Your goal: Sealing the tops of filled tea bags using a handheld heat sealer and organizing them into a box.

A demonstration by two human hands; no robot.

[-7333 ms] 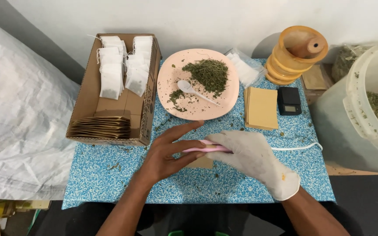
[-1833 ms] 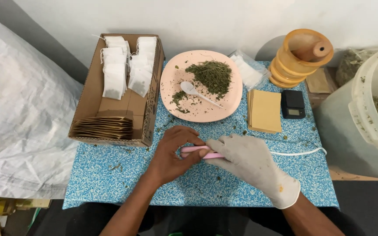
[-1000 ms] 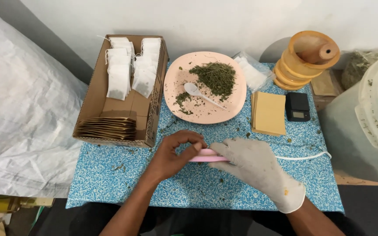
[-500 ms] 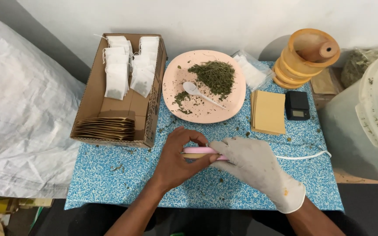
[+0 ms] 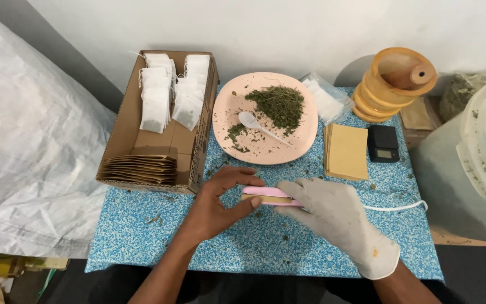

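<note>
Pink sealer sits pinched by my bare left hand and gripped under my gloved right hand near the table's front edge; I judge fingertips could get caught in it

Glossy pink plastic sealer, matt cardboard box, speckled blue tabletop.

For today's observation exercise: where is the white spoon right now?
In the head view, the white spoon lies on the pink plate, beside the dried herb pile, right of the cardboard box.
</note>
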